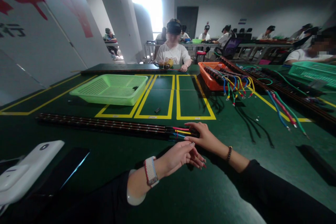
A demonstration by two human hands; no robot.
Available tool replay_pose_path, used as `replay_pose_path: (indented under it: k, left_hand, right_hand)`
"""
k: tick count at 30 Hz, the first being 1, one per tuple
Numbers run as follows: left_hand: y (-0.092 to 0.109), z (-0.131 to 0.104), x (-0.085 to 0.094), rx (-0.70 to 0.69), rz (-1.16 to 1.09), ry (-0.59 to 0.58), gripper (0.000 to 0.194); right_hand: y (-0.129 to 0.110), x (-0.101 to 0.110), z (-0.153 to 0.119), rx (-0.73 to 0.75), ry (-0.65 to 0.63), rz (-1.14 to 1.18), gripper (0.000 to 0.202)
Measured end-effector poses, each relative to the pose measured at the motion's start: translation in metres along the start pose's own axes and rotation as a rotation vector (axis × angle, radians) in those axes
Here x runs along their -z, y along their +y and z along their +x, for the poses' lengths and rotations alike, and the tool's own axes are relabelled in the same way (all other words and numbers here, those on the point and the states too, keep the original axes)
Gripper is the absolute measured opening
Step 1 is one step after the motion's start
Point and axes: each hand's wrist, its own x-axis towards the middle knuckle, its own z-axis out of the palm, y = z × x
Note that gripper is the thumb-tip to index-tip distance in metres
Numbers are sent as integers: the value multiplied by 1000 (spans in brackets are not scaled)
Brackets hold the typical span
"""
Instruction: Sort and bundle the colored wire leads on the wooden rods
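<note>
both sleeves lie nearest. left hand (181,155) is held loose and empty; right hand (203,136) rests flat on the rail (110,124) end by the wires (181,131), at twelve o'clock. a steadier pinch is advised.

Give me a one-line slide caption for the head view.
Right hand rests on the wired end of a long black strip on the green table; left hand hovers beside it.
</note>
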Motion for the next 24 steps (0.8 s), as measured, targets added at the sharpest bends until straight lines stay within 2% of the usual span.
replay_pose_path:
  k: [4, 7, 12, 19, 21, 24]
  left_hand:
    - [3, -2, -1, 15, 34, -51, 33]
    - [2, -2, -1, 26, 18, -66, 35]
    - [-2, 4, 4, 36, -62, -49, 35]
    - [3, 4, 6, 139, -195, -21, 65]
    - [4, 4, 5, 94, -245, 18, 62]
    - [3, 5, 3, -16, -327, 65, 46]
  right_hand:
    - [-4, 1, 3, -32, -68, 7, 50]
    - [-6, -1, 5, -15, -61, -4, 45]
    - [-6, -4, 1, 55, 76, -61, 41]
    - [-11, -1, -6, 303, 247, -287, 28]
    - [-13, -1, -7, 360, 304, -349, 29]
    - [-14, 0, -9, 439, 341, -438, 28]
